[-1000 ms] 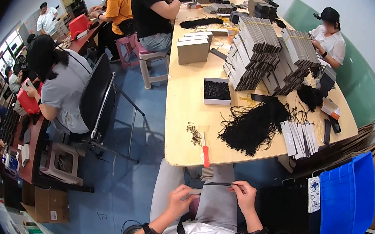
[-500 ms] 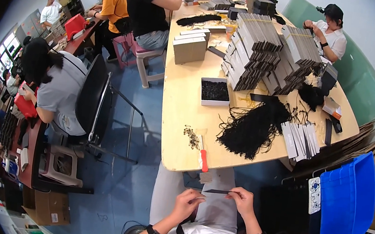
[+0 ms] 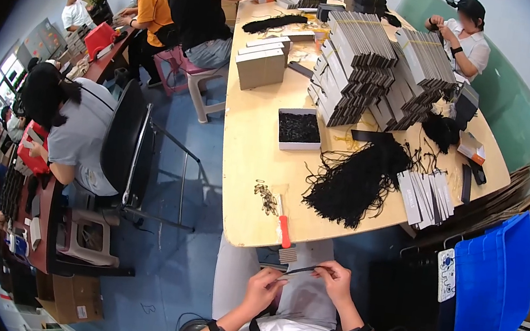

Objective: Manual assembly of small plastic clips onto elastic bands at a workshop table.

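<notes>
Over my lap, a thin black strip (image 3: 302,271) stretches between my two hands, slightly bowed. My right hand (image 3: 335,283) pinches its right end, fingers closed. At the other end, the closed fingertips of my left hand (image 3: 262,288) grip the strip; their exact hold is partly hidden. Beyond my hands, a small grey ribbed piece (image 3: 288,255) shows by the table's front edge. A red-handled tool (image 3: 284,231) lies at that edge, with a small pile of dark rings (image 3: 266,199) to its left. Farther right spreads a large bundle of black cords (image 3: 356,187).
Tall banded stacks of grey cards (image 3: 354,70) stand on the table (image 3: 248,163). An open box of small black pieces (image 3: 300,130) sits before them. Fanned pale cards (image 3: 424,200) lie right. A blue bin (image 3: 490,282) stands at my right. Several people work nearby.
My right hand has shifted slightly left and up, nearer my left hand. The black strip, straight before, now bows between them. The view has shifted slightly.
</notes>
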The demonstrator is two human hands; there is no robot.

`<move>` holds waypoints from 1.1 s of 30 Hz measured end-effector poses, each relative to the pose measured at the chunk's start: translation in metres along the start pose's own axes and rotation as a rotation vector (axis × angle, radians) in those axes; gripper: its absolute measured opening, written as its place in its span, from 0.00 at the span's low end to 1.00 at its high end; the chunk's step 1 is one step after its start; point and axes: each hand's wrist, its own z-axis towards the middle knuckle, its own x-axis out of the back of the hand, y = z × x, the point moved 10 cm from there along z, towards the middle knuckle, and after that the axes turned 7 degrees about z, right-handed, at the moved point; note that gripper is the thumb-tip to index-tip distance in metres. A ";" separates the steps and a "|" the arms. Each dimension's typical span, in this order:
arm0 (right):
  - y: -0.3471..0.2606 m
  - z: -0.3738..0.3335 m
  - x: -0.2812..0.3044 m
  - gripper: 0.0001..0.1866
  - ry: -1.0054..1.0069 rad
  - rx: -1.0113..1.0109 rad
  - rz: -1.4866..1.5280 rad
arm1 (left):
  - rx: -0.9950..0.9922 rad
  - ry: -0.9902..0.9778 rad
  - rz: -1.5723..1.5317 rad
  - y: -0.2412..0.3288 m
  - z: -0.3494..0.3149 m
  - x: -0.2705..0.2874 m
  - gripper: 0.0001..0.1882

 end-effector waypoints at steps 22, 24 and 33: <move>0.010 -0.011 -0.013 0.03 -0.091 -0.062 -0.039 | -0.006 -0.038 -0.027 -0.005 0.005 0.000 0.10; 0.003 -0.010 -0.018 0.03 -0.129 -0.035 -0.112 | 0.006 -0.032 -0.023 0.000 0.007 0.002 0.09; -0.020 -0.001 -0.028 0.11 -0.155 0.080 -0.365 | 0.052 -0.086 -0.086 -0.007 0.007 -0.004 0.06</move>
